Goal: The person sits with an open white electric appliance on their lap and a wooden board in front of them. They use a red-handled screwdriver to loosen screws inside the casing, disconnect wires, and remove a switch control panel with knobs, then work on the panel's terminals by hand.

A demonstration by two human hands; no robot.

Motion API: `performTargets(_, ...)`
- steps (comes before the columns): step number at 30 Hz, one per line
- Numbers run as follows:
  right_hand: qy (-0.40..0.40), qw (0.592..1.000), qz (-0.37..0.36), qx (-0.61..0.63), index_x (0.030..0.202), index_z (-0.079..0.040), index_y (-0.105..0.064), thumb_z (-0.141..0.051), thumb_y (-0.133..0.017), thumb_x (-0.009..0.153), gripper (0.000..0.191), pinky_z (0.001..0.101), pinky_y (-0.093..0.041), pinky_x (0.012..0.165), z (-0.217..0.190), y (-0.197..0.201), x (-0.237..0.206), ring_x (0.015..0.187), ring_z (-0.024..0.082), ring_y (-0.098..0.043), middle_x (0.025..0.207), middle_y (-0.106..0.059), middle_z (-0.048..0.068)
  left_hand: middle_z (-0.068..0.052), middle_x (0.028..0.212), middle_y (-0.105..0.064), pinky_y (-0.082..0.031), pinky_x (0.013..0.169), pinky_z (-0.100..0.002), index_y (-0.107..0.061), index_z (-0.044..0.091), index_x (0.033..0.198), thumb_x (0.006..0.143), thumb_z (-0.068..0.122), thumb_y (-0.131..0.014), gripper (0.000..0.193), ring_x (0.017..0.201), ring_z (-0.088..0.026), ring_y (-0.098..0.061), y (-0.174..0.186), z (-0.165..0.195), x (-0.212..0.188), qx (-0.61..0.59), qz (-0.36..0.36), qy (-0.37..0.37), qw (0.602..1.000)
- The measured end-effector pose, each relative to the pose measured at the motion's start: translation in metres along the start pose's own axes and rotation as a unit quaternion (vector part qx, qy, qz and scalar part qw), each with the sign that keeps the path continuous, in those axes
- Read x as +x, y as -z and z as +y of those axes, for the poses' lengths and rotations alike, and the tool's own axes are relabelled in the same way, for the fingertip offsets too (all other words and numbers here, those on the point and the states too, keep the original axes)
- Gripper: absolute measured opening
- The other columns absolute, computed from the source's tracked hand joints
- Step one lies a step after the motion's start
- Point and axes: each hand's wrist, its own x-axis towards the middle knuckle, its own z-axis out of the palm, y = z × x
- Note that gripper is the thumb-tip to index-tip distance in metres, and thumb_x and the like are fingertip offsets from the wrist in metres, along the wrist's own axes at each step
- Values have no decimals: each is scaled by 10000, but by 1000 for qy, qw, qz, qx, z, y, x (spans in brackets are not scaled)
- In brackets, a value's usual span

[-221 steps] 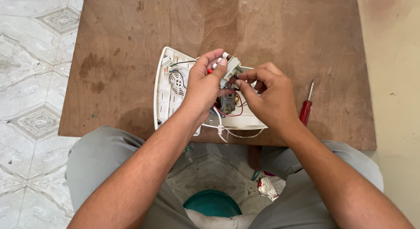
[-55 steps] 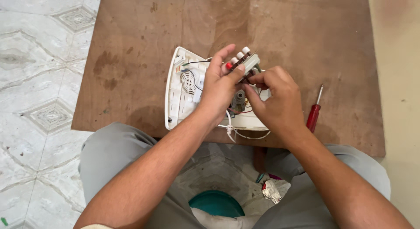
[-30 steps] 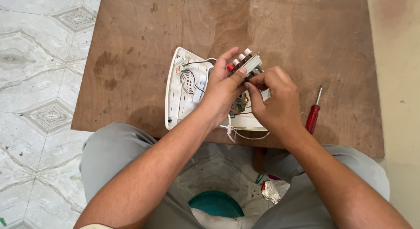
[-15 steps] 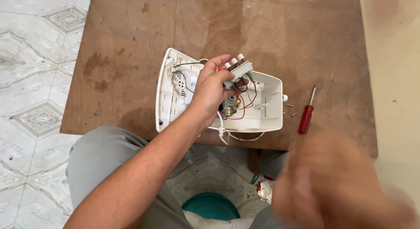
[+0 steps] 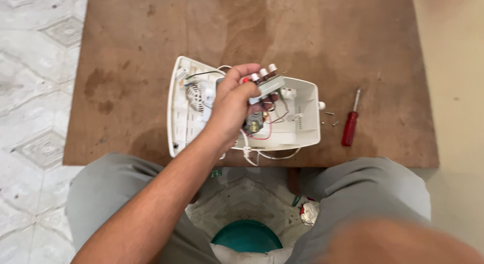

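An open white plastic appliance housing (image 5: 305,135) with wires and a small motor part inside lies on a brown wooden board (image 5: 151,42). My left hand (image 5: 229,107) is over the housing, its fingers closed on a grey switch block (image 5: 267,83) with white and red push buttons, held just above the wiring. My right hand (image 5: 403,244) shows only as a blurred shape at the bottom right, close to the camera and away from the housing; its fingers cannot be made out.
A red-handled screwdriver (image 5: 349,127) lies on the board right of the housing, with a few loose screws (image 5: 330,118) beside it. Below my knees sit a teal round object (image 5: 247,238) and crumpled foil (image 5: 310,212). Patterned tile floor (image 5: 30,67) lies to the left.
My right hand has left the switch block and pulled back toward the camera into a blur. My left hand keeps holding the switch block over the housing.
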Motion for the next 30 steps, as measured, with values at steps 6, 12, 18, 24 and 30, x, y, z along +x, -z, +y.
performTargets(6, -219, 962, -125, -107, 1048, -73, -743, -66, -782, 905, 149, 390, -530, 708, 62, -26, -17, 800, 272, -677, 891, -679, 82, -109, 1123, -707, -572, 786, -337, -550, 16, 1289, 903, -10, -537, 387, 931, -191, -694, 4, 8, -7, 56, -26, -5, 998)
performTargets(12, -373, 917, -144, 12, 1313, -11, -605, -134, -843, 846, 538, 347, -583, 882, 137, -23, -33, 1059, 244, -698, 1181, -682, 132, -77, 1149, -712, -597, 817, -326, -569, 52, 1305, 915, -8, -565, 395, 977, -158, -711, 7, 22, -13, 81, -66, 0, 995)
performTargets(18, -497, 821, -125, 252, 1371, -17, -563, -52, -780, 866, 551, 318, -608, 933, 153, -40, -52, 1091, 158, -719, 1235, -738, 103, -72, 1160, -700, -582, 827, -308, -605, 39, 1327, 919, -19, -616, 411, 991, -149, -679, 9, 28, -18, 129, -103, -31, 986)
performTargets(24, -422, 856, -50, 294, 1399, 3, -522, 7, -768, 896, 560, 324, -598, 977, 150, -54, -64, 1105, 170, -707, 1217, -710, 104, -51, 1256, -594, -586, 893, -300, -487, 71, 1377, 910, -74, -681, 526, 1122, -120, -632, 15, 36, -25, 164, -165, -111, 966)
performTargets(30, -371, 877, -50, 301, 1335, 21, -558, 51, -770, 906, 479, 336, -591, 1024, 160, -54, -62, 1174, 178, -675, 1249, -674, 116, -83, 1285, -588, -586, 903, -310, -417, 86, 1414, 958, -56, -631, 523, 1151, -151, -652, 15, 50, -36, 268, -163, -127, 941)
